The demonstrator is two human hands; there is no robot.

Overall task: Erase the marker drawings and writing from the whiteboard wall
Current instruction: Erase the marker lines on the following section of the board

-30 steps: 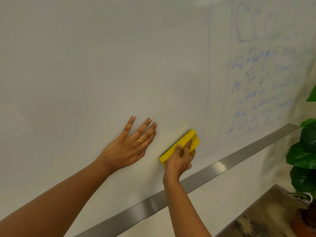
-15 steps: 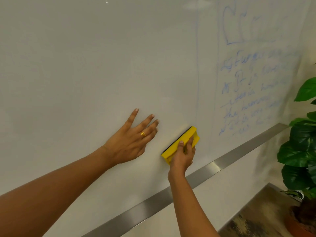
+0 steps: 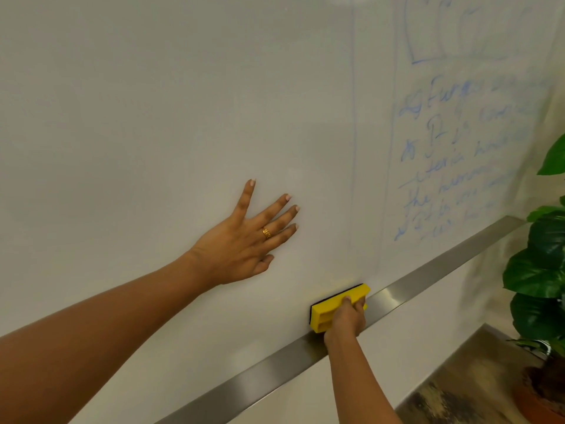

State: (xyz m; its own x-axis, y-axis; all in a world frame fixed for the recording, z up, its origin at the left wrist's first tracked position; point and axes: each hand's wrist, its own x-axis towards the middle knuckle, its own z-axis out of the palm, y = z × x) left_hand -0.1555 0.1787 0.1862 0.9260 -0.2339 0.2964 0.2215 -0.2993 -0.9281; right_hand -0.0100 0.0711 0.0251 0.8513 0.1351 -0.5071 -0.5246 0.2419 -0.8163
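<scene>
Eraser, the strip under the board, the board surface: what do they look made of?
Eraser: yellow body looks like matte moulded plastic, grooved along its side; thin black face against the board, probably felt. Strip: brushed metal, steel or aluminium, with a soft bright highlight. Whiteboard wall: smooth, semi-gloss white, faint glare; painted panel or glass, can't tell.

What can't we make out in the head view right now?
All in the head view:
Unreadable: the blue writing, faint and blurred.
Cut off by the top edge: the drawing above it.
Hidden: the wiping face of the yellow eraser, turned to the whiteboard; the right hand covers its right end.
Hidden: the palm of the left hand, turned to the board.
Cut off by the right and bottom edges: the plant and its pot.
</scene>
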